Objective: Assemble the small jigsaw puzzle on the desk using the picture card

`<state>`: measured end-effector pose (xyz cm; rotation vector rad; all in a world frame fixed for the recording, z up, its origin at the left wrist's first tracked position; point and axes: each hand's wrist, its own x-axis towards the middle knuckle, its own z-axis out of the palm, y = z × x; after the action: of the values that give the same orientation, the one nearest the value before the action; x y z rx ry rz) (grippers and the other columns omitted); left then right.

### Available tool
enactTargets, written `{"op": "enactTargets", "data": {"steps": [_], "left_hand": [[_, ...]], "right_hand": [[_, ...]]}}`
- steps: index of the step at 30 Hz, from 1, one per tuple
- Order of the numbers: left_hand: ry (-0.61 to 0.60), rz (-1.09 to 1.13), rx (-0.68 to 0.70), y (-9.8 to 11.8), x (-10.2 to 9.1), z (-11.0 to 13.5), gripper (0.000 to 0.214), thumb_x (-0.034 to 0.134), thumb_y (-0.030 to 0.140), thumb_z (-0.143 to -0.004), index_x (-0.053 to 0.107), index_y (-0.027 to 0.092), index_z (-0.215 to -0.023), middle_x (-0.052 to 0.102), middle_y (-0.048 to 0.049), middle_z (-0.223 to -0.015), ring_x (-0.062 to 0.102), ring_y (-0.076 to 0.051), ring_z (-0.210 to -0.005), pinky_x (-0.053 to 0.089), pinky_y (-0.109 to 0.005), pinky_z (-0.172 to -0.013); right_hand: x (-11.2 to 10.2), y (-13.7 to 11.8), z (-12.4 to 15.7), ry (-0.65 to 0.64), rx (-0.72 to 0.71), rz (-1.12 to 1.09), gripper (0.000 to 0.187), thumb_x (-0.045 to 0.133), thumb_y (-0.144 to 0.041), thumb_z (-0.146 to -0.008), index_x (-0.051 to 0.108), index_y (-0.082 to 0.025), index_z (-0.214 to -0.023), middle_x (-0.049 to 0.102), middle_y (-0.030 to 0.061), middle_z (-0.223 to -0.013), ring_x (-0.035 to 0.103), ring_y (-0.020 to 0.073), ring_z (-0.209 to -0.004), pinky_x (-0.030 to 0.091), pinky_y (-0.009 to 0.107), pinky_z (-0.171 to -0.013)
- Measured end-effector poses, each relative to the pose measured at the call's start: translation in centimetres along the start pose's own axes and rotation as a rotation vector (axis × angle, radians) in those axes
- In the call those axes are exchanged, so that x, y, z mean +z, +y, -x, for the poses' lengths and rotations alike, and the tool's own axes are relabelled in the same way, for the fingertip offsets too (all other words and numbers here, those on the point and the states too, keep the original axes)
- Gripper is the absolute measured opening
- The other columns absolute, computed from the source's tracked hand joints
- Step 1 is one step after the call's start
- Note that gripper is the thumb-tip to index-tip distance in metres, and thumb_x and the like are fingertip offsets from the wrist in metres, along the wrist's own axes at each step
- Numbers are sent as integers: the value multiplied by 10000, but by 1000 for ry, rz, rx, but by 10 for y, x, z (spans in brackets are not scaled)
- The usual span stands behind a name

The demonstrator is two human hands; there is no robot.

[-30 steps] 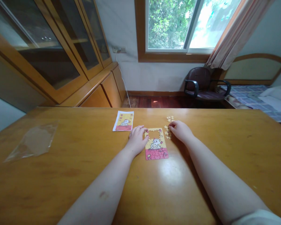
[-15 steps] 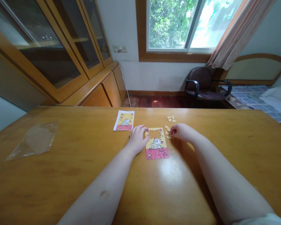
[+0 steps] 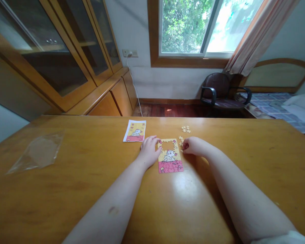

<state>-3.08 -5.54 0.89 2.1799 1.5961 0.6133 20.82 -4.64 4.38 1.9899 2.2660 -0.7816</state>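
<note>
A small, partly assembled jigsaw puzzle (image 3: 170,158) with a yellow and pink cartoon picture lies on the wooden table (image 3: 66,189); a gap shows near its top. My left hand (image 3: 149,151) rests flat beside the puzzle's left edge, fingers spread and touching it. My right hand (image 3: 195,146) is at the puzzle's right edge, fingers curled in a pinch over the loose pieces (image 3: 181,139) there; what they hold is too small to make out. A second small cluster of loose pieces (image 3: 185,129) lies farther back.
A printed reference picture (image 3: 135,130) lies left of the puzzle. A crumpled clear plastic bag (image 3: 37,151) sits at the table's left. Beyond the table stand a glass-door cabinet (image 3: 56,57), a dark armchair (image 3: 222,90), a bed (image 3: 284,108) and a window.
My right hand has drawn back from the loose pieces toward the puzzle's right edge, fingers closing into a pinch. The left hand has stayed still.
</note>
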Motion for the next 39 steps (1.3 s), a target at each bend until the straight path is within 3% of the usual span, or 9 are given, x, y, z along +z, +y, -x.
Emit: {"op": "enactTargets", "data": {"steps": [16,23,31,36,39], "left_hand": [[8,18,8,0,0,0,281,559,265,-817,602,208,-1089,533,-99,-1305,432,-265,-1268,325,-478,-1096],[12,31,-3,1,-1,0,279,566,261,-809,607,215,-1081,540,-93,-1297,441,-267,-1256,326,-480,-1095],[12,10,10,-1,2,0,284,553,268,-819,602,205,-1093,534,-96,-1308,436,-264,-1262,330,-472,-1092],[15,10,15,-1,1,0,280,558,264,-818,602,213,-1089,538,-93,-1300,443,-258,-1258,328,-469,-1095],[11,12,10,-1,1,0,276,560,262,-814,605,215,-1082,539,-92,-1298,440,-264,-1262,327,-474,-1096]], "right_hand": [[0,-6,4,-28,-42,31,56,665,-186,-609,645,-207,-657,659,10,-668,554,144,-592,346,234,-520],[-2,-12,7,13,-112,-109,312,577,-129,-679,719,-240,-934,667,-6,-724,552,130,-608,379,227,-574],[0,-24,11,-70,-243,-218,152,573,-180,-743,717,-197,-790,707,7,-764,600,140,-683,418,224,-635],[-2,-15,6,79,-141,-115,116,604,-167,-706,699,-204,-763,694,8,-739,593,141,-661,408,227,-617],[-1,-12,4,63,-118,-62,156,655,-171,-657,702,-222,-797,704,5,-783,606,152,-690,408,229,-613]]}}
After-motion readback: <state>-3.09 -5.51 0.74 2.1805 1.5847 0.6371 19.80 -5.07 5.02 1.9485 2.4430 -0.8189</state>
